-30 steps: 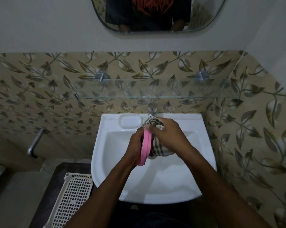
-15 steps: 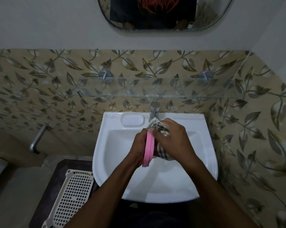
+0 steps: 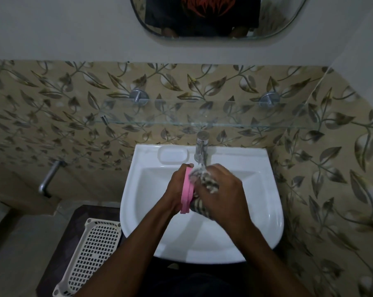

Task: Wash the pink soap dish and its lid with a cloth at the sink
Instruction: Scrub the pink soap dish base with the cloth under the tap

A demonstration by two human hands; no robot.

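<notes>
Scrubbing | my left hand (image 3: 177,189) grips pink soap dish (image 3: 186,190) edge-on | right hand (image 3: 222,196) clutches checked cloth (image 3: 207,183) against it | best: firm strokes under tap (image 3: 201,146), dish braced

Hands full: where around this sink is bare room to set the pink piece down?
Bare: the moulded recess left of the tap, the sink ledge right of it, and the basin floor toward the front rim. Crowded: under the tap, where left hand, pink piece, cloth and right hand meet.
</notes>
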